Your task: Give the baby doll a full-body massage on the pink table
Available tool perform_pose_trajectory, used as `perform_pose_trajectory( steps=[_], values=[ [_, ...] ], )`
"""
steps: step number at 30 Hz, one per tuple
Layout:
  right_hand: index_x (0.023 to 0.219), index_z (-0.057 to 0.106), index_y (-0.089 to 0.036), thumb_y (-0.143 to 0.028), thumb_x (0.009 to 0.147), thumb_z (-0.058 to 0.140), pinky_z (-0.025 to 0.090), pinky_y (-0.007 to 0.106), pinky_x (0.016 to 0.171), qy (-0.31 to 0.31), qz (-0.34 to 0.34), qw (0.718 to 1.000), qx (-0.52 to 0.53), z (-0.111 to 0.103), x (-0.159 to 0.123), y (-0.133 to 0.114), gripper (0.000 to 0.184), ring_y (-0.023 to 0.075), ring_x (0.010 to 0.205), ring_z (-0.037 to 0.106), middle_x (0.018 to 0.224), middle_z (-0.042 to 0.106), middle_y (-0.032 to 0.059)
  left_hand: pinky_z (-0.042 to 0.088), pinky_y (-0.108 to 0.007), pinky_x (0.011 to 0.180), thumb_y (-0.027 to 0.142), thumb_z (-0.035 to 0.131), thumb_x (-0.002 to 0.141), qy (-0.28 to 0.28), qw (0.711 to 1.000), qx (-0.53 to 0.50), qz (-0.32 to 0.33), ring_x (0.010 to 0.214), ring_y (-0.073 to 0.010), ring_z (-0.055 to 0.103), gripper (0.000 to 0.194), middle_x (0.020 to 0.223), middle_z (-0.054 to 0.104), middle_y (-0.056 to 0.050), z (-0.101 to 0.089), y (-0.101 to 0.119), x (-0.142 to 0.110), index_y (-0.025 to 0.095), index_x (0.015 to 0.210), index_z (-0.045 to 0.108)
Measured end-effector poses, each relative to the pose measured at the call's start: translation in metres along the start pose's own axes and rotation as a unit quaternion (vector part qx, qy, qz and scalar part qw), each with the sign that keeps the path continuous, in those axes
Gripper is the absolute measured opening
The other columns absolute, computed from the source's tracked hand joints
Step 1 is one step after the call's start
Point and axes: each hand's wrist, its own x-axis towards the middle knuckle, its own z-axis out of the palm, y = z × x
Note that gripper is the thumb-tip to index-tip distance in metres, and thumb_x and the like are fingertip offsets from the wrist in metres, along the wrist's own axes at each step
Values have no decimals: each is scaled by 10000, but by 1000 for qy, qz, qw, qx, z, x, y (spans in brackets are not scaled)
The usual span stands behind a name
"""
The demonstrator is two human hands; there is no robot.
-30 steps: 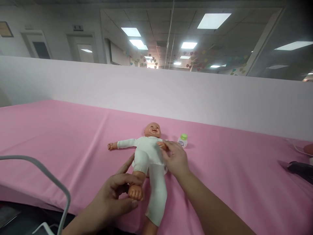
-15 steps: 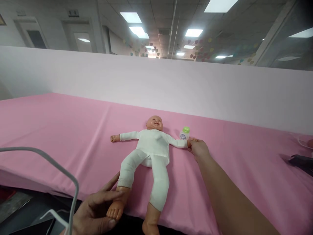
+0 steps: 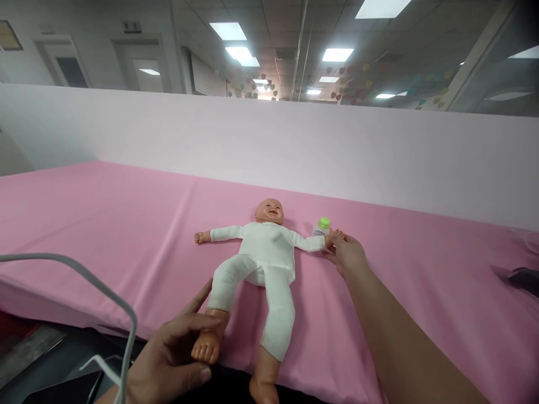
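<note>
A baby doll [image 3: 267,247] in a white long-sleeved top and trousers lies face up, arms spread, on the pink sheet [image 3: 126,224]. My right hand [image 3: 347,252] grips the doll's hand at the right, thumb and fingers closed about the wrist. Around the bare ankle at the lower left is my left hand [image 3: 172,348]: one finger rests over the ankle, others pass behind the leg, and the thumb lies below the foot. Just behind the gripped doll hand stands a small bottle with a green cap [image 3: 324,223], its lower part partly hidden.
A white cable [image 3: 96,286] loops across the lower left, near my left wrist. A dark flat device [image 3: 63,390] lies below it. A black object [image 3: 524,278] sits at the right edge of the sheet. A white partition [image 3: 269,140] runs along the back.
The doll's gripped hand has been raised slightly, covering more of the bottle. Its held foot has shifted a little up and right with my left hand. The view has moved slightly.
</note>
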Motion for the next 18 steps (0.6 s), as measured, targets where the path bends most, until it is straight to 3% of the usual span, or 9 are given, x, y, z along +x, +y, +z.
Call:
perform_pose_trajectory(
  steps=[2, 6, 8, 12, 18],
  values=[
    [1086, 680, -190, -401, 738, 826, 668, 460, 787, -19, 27, 998, 44, 10, -15, -15, 432, 294, 988, 749, 1144, 738, 113, 389, -596, 1172, 282, 908, 726, -10, 1000, 11, -5, 1490, -459, 399, 448, 1701, 349, -49, 2, 13, 7, 332, 1159, 805],
    [1373, 607, -221, -418, 779, 820, 591, 453, 1008, -38, -134, 990, -19, 36, -54, -38, 661, 276, 1207, 677, 1336, 693, 111, 383, -580, 1186, 284, 866, 791, -42, 998, 36, 20, 1540, -449, 305, 465, 1740, 245, -38, 7, 32, 29, 336, 1242, 767],
    [1423, 581, -219, -404, 836, 770, 573, 468, 1033, -82, -199, 976, -43, 50, -73, -39, 644, 265, 1194, 685, 1311, 711, 110, 326, -579, 1221, 286, 863, 799, -64, 996, 50, 45, 1581, -439, 187, 461, 1744, 233, -36, 10, 36, 40, 322, 1248, 764],
    [1246, 719, -241, -301, 896, 685, 549, 460, 1053, -180, -347, 905, -166, 72, -101, -30, 357, 251, 1145, 685, 1216, 743, 86, 273, -565, 1250, 267, 830, 842, -108, 991, 52, 58, 1597, -407, 127, 456, 1764, 149, -18, 20, 39, 56, 324, 1285, 738],
    [1254, 734, -225, -179, 958, 612, 562, 456, 993, -286, -435, 810, -271, 85, -116, -23, 324, 261, 1112, 667, 1180, 750, 99, 365, -523, 1216, 248, 817, 861, -152, 984, 66, 70, 1602, -393, 51, 454, 1766, 132, -14, 29, 32, 63, 323, 1299, 727]
  ],
)
